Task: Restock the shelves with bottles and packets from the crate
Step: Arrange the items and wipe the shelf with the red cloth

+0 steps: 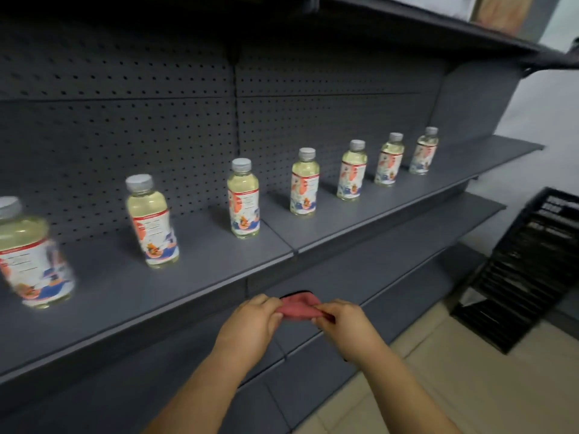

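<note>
Several bottles of pale yellow drink with grey caps and white, red and blue labels stand in a row on the grey shelf [200,277], from the nearest bottle [34,258] at the left to the farthest bottle [424,151] at the right. Below the shelf's front edge, my left hand [253,321] and my right hand [341,321] both pinch a small pink packet [299,306] between them, over the lower shelf [391,264]. A black crate [526,270] leans on the floor at the right.
A dark perforated back panel [156,120] rises behind the bottles. An upper shelf [438,23] overhangs at the top. Beige floor tiles [470,386] lie at the lower right, and a pale wall stands beyond the shelf's right end.
</note>
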The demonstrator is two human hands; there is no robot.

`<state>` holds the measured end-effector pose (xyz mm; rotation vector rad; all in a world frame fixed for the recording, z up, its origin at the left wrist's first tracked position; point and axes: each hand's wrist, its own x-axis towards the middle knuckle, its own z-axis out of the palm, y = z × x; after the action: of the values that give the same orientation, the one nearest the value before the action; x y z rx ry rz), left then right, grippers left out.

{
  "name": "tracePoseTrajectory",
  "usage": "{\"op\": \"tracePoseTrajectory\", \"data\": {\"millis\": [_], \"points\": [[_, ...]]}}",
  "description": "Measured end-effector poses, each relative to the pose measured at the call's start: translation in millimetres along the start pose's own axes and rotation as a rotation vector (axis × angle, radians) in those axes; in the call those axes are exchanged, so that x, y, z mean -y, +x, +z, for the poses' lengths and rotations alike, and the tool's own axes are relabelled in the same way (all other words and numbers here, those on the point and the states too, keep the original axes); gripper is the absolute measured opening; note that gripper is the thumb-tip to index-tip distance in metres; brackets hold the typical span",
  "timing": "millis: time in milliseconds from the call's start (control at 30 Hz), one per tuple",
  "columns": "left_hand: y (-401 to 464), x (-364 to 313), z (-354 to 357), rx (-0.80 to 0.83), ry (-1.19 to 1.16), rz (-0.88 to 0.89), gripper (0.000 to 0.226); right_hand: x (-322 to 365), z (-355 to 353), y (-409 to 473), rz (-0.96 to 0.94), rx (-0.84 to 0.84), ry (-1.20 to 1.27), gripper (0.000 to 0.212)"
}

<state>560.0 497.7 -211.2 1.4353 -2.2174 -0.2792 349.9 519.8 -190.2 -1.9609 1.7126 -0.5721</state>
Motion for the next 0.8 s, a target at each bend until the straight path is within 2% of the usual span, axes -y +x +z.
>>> {"op": "tracePoseTrajectory", "data": {"millis": [333,533,800], "points": [[172,-131,71,0.042,-0.124,0.205,0.023,-128,-150,38,0.233,-0.21,-0.023,0.024],[263,-211,118,0.032,-0.112,0.274,0.019,-220,-225,59,0.217,-0.282,0.015,0.025],[394,-334,180,0.056,-0.092,0.282,0.01,-338,-359,93,0.241,-0.29,0.05,0.02]]}}
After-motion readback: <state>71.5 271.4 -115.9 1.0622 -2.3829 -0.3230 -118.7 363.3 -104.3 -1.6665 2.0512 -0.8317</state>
